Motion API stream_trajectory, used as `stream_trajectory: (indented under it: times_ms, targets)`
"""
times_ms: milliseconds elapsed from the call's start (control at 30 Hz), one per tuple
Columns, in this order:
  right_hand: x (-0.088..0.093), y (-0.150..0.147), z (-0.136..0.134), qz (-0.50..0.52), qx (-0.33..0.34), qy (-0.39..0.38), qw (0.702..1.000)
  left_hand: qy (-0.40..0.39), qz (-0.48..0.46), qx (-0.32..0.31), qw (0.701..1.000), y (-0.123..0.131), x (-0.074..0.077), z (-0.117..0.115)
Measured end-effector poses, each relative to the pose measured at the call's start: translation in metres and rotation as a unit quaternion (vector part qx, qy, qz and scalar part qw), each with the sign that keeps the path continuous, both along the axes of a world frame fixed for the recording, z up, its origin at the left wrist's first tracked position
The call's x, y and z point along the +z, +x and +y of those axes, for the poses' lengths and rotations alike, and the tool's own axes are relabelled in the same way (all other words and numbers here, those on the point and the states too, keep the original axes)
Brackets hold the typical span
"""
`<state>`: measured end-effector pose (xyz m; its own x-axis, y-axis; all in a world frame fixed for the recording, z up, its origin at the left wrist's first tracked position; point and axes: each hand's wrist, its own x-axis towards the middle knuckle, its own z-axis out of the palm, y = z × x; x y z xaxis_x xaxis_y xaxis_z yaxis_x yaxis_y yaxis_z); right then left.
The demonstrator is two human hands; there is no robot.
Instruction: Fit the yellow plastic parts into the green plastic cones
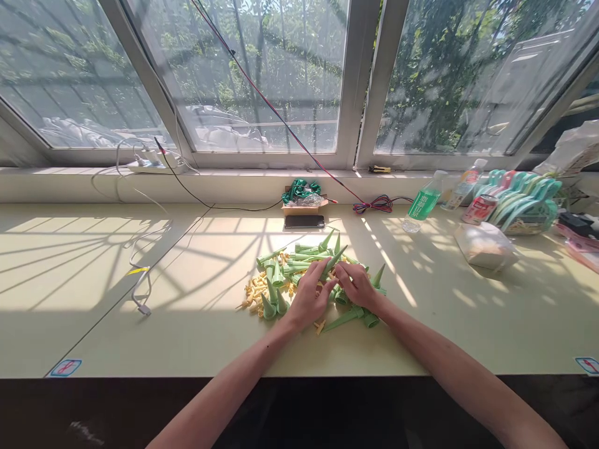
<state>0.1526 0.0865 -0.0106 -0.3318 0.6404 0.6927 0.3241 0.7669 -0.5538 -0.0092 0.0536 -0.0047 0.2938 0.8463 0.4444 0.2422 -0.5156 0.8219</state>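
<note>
Bare hands meet over a sunlit counter (pixel 196 349), the left hand (pixel 312 292) closed loosely around a green spike (pixel 337 257) whose pointed end juts up and away past the fingers. The right hand (pixel 356 284), curled with its fingertips drawn together, pinches what appears to be a small yellow piece (pixel 332 275) against the spike's near end; the fingers mask the wider base, and whether the two parts are joined cannot be told. Beneath and around the hands spreads a heap of more green spikes (pixel 277 274), some standing on their bases, others lying flat, with yellow pieces (pixel 256 292) clustered at its left side. Part of the heap is hidden by the hands, and a stray yellow fitting (pixel 319 326) rests just nearer the counter's front edge. Behind the heap lie a dark phone (pixel 304 221) and a small cardboard box (pixel 299 211) of green material and clear plastic, too jumbled to identify. To the right stand a green-labelled bottle (pixel 425 202), a red-and-white can (pixel 480 209) and a white wrapped packet (pixel 486 246); items at the far right are cut off by the frame, as are both forearms below
</note>
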Motion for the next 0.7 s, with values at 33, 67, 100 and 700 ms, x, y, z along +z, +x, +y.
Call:
stream_trajectory:
  times_ms: [33, 67, 100, 700]
  targets:
    - [-0.0002, 0.0002, -0.0001, -0.001, 0.003, -0.001, 1.0, 0.008, 0.002, -0.004, 1.0, 0.0001, 0.0002, -0.0003]
    - [-0.0004, 0.0004, -0.0002, -0.002, 0.005, -0.002, 1.0, 0.015, 0.006, -0.006, 1.0, 0.0002, 0.0004, -0.0005]
    - [-0.0004, 0.0006, -0.0005, -0.003, 0.007, -0.003, 1.0, 0.021, 0.009, -0.008, 1.0, 0.0002, 0.0006, -0.0007]
    - [-0.004, 0.0006, 0.0021, -0.016, 0.012, 0.012, 1.0, 0.023, 0.042, -0.009, 0.999, -0.0039, -0.0062, 0.0014]
